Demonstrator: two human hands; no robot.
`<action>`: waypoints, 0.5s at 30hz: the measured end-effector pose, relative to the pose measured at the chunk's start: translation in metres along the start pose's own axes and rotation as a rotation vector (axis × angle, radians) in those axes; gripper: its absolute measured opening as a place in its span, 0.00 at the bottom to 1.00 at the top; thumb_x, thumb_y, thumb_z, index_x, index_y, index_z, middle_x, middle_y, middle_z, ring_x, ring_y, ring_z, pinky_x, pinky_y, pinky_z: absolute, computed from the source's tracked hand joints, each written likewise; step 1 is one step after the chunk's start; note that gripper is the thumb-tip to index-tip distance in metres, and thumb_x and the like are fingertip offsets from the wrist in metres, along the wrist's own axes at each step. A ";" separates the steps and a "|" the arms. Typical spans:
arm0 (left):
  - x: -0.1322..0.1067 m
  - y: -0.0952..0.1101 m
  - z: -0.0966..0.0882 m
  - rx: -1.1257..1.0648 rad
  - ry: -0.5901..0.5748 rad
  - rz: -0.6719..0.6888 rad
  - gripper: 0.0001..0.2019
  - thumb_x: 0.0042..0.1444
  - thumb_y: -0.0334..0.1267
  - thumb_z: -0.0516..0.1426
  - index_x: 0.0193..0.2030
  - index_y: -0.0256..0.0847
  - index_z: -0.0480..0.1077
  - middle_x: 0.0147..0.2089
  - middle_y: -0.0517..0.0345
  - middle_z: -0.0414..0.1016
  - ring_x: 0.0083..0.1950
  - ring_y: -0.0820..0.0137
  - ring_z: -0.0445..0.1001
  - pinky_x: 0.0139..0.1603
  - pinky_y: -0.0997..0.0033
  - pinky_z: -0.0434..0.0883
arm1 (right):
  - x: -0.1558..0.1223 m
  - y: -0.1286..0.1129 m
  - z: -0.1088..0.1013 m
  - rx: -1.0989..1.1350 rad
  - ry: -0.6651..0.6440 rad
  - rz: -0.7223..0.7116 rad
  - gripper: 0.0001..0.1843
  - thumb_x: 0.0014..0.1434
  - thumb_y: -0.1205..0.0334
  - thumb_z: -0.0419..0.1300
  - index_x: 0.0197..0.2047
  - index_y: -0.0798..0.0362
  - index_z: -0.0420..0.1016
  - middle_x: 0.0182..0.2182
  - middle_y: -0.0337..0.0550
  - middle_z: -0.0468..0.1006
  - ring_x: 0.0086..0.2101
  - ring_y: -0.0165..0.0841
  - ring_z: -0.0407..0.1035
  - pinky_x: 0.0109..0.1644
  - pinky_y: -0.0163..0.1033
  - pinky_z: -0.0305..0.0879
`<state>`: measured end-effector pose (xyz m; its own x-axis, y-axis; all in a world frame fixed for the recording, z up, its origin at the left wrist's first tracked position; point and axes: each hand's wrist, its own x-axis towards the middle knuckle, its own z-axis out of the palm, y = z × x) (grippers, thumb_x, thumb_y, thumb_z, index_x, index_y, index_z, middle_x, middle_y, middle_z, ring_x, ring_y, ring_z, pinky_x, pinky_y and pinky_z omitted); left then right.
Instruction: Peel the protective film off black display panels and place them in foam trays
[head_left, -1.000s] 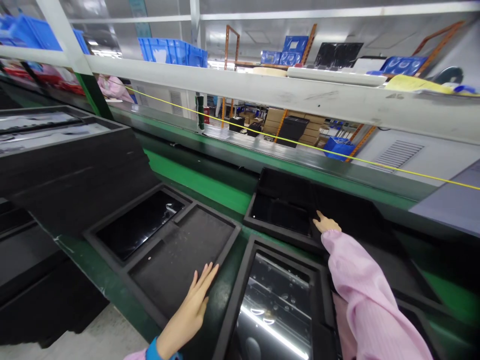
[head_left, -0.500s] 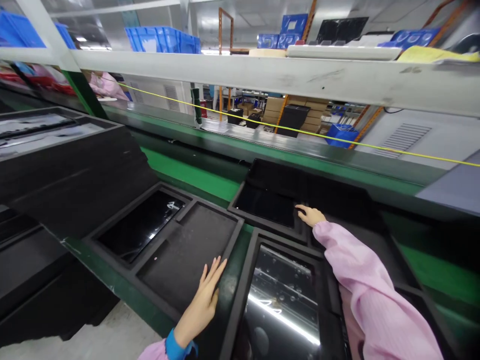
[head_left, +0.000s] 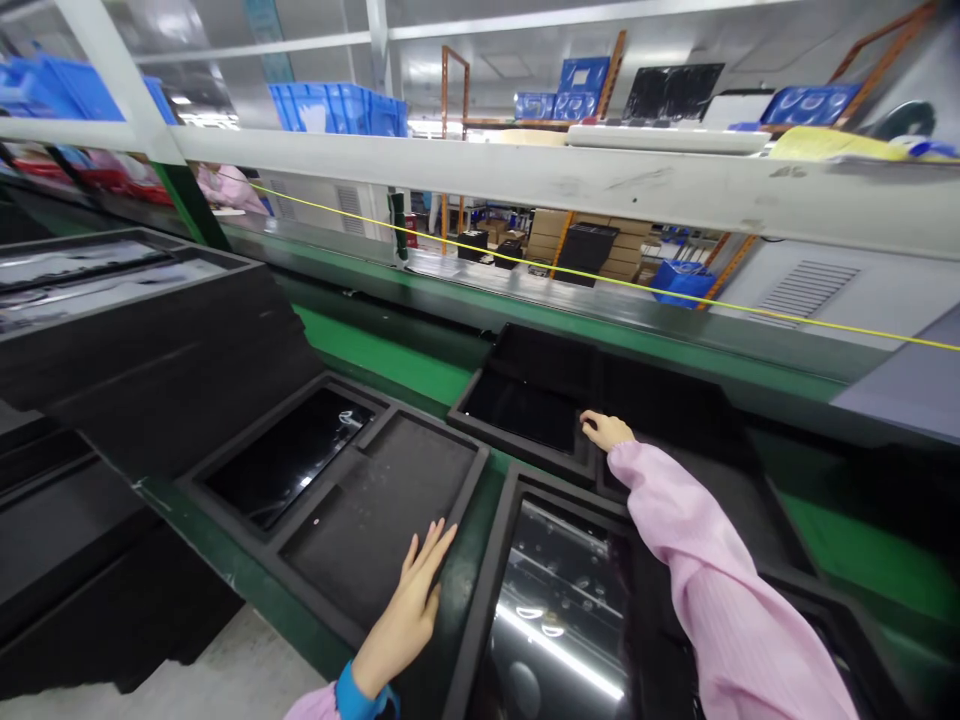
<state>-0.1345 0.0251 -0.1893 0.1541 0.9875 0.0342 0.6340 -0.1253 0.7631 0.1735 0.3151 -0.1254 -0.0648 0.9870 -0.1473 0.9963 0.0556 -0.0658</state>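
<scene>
My left hand (head_left: 409, 612) lies flat with fingers stretched out on the right rim of a black foam tray (head_left: 279, 540). That tray holds a dark glossy panel (head_left: 285, 456) in its left pocket; its right pocket is bare foam. My right hand (head_left: 604, 430), in a pink sleeve, reaches to a farther black tray (head_left: 525, 452) on the green belt, fingers curled on the divider beside another dark panel (head_left: 521, 410). Close in front of me a third tray (head_left: 480, 600) holds a reflective panel (head_left: 559, 610).
A tall stack of black foam trays (head_left: 142, 340) stands at the left. The green conveyor (head_left: 390, 360) runs across, with a yellow cord (head_left: 637, 285) and a white rail (head_left: 525, 180) over it. Blue bins (head_left: 337, 105) sit on the upper shelf. A person in pink (head_left: 229, 185) works far left.
My right hand has drawn leftward and slightly nearer along the far tray, which has shifted left with it. The left hand has stayed on the near tray's rim.
</scene>
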 end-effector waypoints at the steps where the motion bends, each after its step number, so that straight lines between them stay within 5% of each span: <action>1: 0.000 0.001 -0.001 -0.001 -0.003 -0.005 0.32 0.56 0.21 0.38 0.68 0.44 0.43 0.71 0.53 0.42 0.71 0.67 0.36 0.69 0.47 0.39 | -0.001 -0.001 0.000 -0.001 0.001 -0.008 0.16 0.64 0.55 0.54 0.51 0.56 0.67 0.45 0.47 0.68 0.43 0.36 0.66 0.48 0.46 0.66; 15: 0.001 -0.001 0.000 -0.015 0.015 0.015 0.34 0.55 0.20 0.40 0.68 0.46 0.43 0.71 0.53 0.44 0.71 0.65 0.37 0.68 0.46 0.40 | 0.014 -0.024 0.001 0.039 0.026 0.084 0.16 0.64 0.55 0.54 0.51 0.56 0.66 0.47 0.48 0.67 0.44 0.36 0.66 0.48 0.46 0.67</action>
<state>-0.1351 0.0263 -0.1900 0.1524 0.9868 0.0554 0.6204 -0.1392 0.7719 0.1483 0.3275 -0.1272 0.0212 0.9915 -0.1281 0.9951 -0.0333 -0.0929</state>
